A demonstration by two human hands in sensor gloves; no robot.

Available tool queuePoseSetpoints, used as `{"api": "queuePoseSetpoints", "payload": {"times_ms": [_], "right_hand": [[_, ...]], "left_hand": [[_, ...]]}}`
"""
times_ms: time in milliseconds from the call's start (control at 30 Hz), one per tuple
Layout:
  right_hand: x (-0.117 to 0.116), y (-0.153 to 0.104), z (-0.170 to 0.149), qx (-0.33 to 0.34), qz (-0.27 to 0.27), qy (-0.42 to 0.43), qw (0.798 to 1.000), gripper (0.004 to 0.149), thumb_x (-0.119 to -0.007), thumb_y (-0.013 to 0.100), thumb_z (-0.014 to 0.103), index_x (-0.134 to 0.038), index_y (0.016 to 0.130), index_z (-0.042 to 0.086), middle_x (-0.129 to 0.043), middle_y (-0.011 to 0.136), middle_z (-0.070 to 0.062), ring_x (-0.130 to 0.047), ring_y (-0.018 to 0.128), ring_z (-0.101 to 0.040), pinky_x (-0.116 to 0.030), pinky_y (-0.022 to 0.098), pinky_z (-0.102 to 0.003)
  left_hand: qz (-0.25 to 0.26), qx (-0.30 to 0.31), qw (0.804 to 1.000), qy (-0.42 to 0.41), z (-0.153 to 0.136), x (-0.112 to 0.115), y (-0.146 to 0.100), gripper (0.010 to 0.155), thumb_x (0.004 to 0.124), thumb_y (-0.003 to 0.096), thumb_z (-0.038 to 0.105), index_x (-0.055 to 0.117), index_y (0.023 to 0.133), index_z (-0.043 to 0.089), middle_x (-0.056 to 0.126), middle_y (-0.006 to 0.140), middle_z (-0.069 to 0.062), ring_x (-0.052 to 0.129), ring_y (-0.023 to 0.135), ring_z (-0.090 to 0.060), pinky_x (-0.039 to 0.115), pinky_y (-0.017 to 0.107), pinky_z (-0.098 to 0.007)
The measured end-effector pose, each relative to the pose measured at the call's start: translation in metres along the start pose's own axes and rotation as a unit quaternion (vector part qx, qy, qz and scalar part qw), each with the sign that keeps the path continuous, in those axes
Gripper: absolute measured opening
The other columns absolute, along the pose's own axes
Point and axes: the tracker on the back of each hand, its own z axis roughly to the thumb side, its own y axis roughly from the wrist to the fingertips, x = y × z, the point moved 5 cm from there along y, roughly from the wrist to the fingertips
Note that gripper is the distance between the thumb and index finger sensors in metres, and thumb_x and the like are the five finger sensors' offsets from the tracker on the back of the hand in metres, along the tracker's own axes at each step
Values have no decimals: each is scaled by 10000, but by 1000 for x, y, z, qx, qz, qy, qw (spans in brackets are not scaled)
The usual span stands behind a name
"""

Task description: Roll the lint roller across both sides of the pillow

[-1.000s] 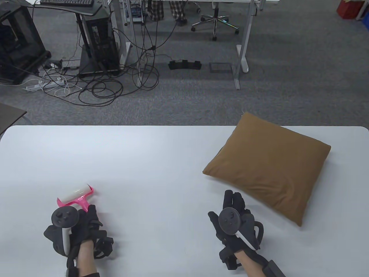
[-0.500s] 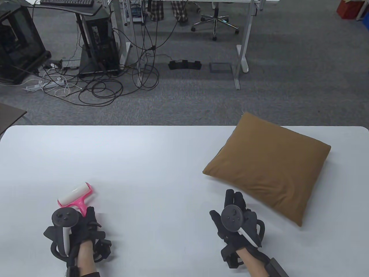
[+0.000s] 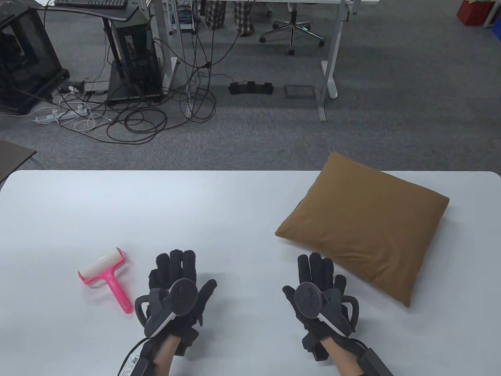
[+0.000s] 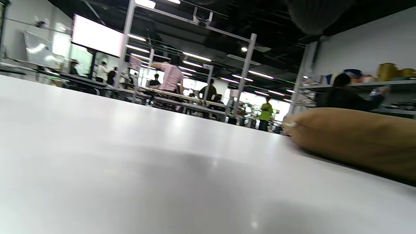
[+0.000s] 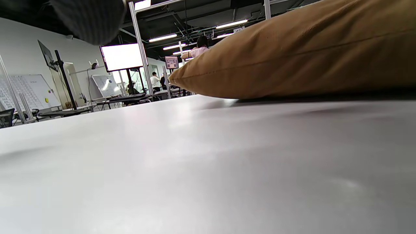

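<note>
A brown pillow (image 3: 366,223) lies flat at the right of the white table (image 3: 215,207); it also shows in the left wrist view (image 4: 357,139) and the right wrist view (image 5: 302,55). A pink lint roller (image 3: 107,276) with a white roll lies on the table at the front left, held by nothing. My left hand (image 3: 176,282) rests flat and open on the table just right of the roller, apart from it. My right hand (image 3: 315,280) rests flat and open just in front of the pillow's near edge.
The table's far edge runs across the middle of the table view. Beyond it on the floor are cables (image 3: 137,117), a computer tower (image 3: 135,58) and desk legs (image 3: 327,78). Bare tabletop lies between my hands and across the table's left and middle.
My left hand let go of the lint roller and moved right, now lying flat beside it. The roller stays on the table. My right hand barely moved.
</note>
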Motion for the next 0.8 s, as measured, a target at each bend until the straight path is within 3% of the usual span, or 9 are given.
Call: {"api": "queuePoseSetpoints", "payload": {"times_ms": [300, 800], "right_hand": [[-14, -3, 17, 28, 26, -28, 999, 791, -566, 581, 563, -115, 1111, 186, -100, 1181, -218, -154, 1019, -510, -300, 612, -770], [-30, -7, 26, 34, 79, -21, 996, 799, -562, 588, 552, -109, 1109, 149, -111, 1174, -245, -160, 1011, -524, -321, 607, -774]], "left_hand": [[-76, 64, 995, 10, 40, 36, -2, 886, 614, 478, 686, 217, 1131, 238, 94, 1146, -109, 113, 1059, -441, 221, 701, -678], [-90, 50, 995, -5, 33, 41, -2, 905, 620, 480, 676, 153, 1112, 228, 77, 1132, -122, 115, 1050, -450, 225, 695, -681]]}}
